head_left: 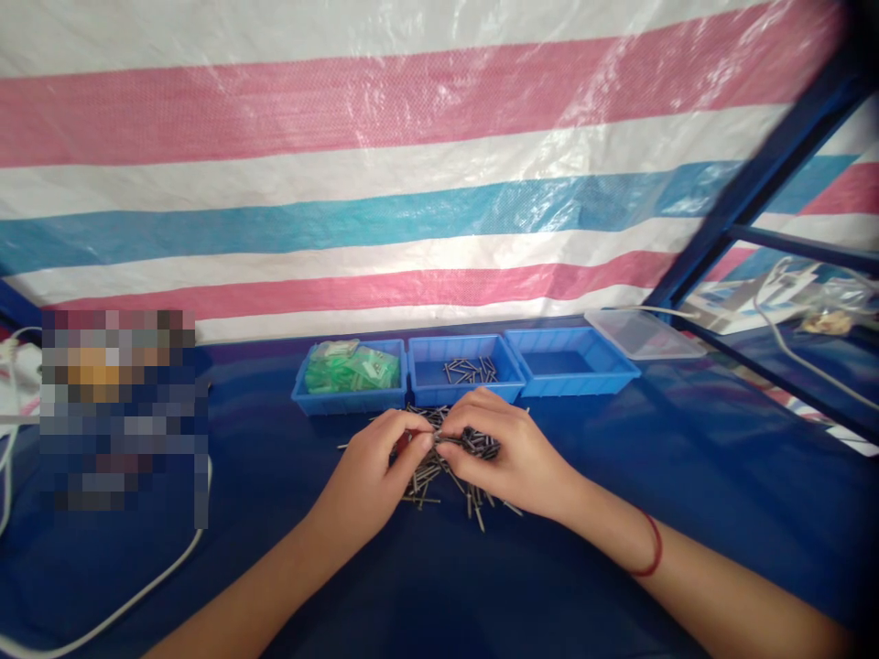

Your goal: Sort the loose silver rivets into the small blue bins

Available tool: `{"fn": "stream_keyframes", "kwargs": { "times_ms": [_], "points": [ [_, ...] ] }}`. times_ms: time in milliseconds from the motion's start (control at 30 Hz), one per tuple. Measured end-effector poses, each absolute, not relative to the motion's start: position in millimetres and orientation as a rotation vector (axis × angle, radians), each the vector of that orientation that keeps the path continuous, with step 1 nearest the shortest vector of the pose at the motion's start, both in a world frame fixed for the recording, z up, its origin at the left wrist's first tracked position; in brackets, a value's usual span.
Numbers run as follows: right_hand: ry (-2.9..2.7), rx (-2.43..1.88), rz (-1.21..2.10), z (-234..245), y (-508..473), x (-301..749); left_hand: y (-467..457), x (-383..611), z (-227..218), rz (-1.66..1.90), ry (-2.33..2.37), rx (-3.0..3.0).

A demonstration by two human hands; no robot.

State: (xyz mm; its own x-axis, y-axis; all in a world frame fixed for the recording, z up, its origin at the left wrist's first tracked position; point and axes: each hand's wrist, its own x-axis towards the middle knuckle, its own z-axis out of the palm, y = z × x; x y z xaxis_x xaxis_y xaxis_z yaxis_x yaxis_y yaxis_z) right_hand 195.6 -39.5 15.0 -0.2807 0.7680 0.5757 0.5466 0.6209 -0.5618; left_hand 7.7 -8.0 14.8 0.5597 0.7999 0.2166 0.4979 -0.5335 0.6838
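My left hand (388, 458) and my right hand (498, 448) meet over a loose heap of thin metal nails or screws (429, 478) on the blue tabletop. Thumb and forefinger of each hand are pinched together. Between the fingertips is a thin metal fastener (438, 437), mostly covered by the fingers. Too little of it shows to tell a nail from a screw. Some of the heap lies hidden under both hands. Just behind it stands a blue bin (467, 395) with several similar dark fasteners (471, 370) inside.
Left of that bin, another blue bin (350, 403) holds green-and-clear plastic packets (353, 368). To the right stands a third blue bin (580, 384). A clear plastic lid (642, 334) lies behind it. A white cable (157, 577) curves along the left; a blue metal frame (714, 229) rises at right.
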Motion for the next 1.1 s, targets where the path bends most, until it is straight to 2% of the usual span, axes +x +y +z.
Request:
{"fn": "stream_keyframes", "kwargs": {
  "times_ms": [233, 533, 733, 900, 1100],
  "points": [
    [-1.853, -1.034, 0.462, 11, -41, 193, -11, 9, 17, 0.773, 1.027, 2.240],
    [-1.826, -1.002, 0.486, 17, -43, 194, -12, 9, 20, 0.725, 0.967, 2.336],
    [-1.855, -0.981, 0.424, 19, -40, 198, -13, 9, 19, 0.795, 1.013, 2.305],
    [-2.002, -0.978, 0.216, 16, -38, 202, -14, 8, 25, 0.859, 1.028, 2.287],
    [-2.094, -1.035, 0.171, 15, -38, 201, -9, 7, 14, 0.756, 1.041, 2.342]
  ]
}}
